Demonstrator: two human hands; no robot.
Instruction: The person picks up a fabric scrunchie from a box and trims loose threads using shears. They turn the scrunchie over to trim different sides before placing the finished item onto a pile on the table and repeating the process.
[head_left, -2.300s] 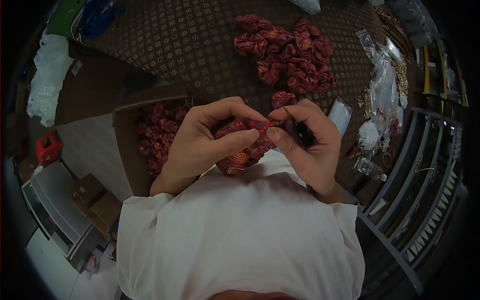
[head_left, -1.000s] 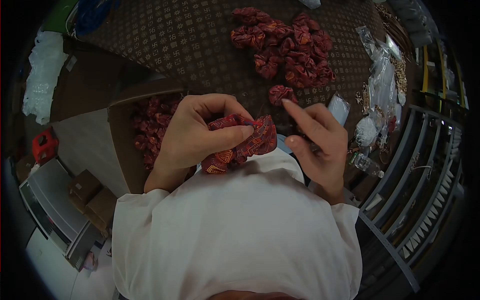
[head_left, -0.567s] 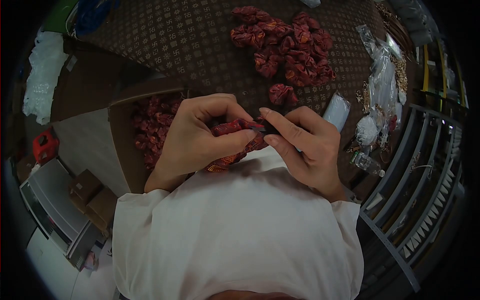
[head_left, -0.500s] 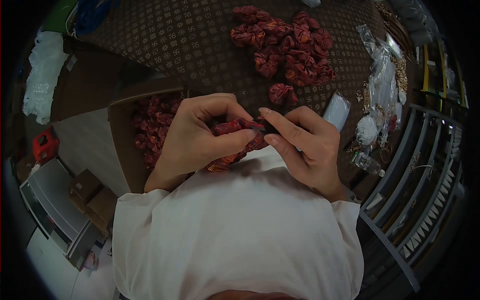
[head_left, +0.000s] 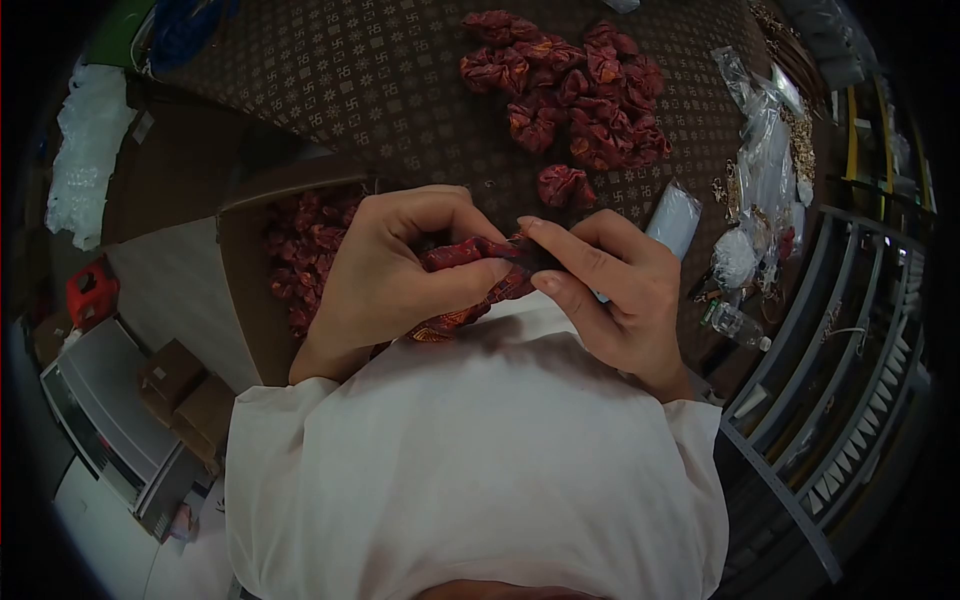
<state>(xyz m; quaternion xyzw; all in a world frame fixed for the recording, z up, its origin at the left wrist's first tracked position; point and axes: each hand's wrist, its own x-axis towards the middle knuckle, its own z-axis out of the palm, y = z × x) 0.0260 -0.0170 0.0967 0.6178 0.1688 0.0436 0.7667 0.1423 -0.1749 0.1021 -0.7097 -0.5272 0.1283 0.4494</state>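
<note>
Here, close in front of the white-shirted chest [head_left: 480,450], a red patterned fabric piece [head_left: 470,285] pinched from both sides. Left hand [head_left: 385,275] curled round the fabric's left part, fingers [head_left: 470,275] clamped on it, thumb laid across the top fold. Right hand [head_left: 610,290] meeting it from the right, thumb and forefinger pressed together on the fabric's right edge; other fingers bent beneath, whether gripping anything else impossible to tell. Fabric held above the near edge of the bench [head_left: 400,90], not resting on it. Farther off, on the brown patterned bench cover, a heap of red gathered fabric pieces [head_left: 580,90], with a single red piece [head_left: 562,185] lying apart from the heap and just beyond the right hand. At left, beside the left hand, an open cardboard box [head_left: 250,270] filled with more red pieces. At right, clear plastic bags [head_left: 765,150] near the bench edge, a small white packet [head_left: 675,220] just beside the right hand, and a small plastic bottle [head_left: 735,325] lying nearer. Far left, crumpled white plastic [head_left: 85,150]; lower left, small brown cartons [head_left: 185,395] on the floor.
</note>
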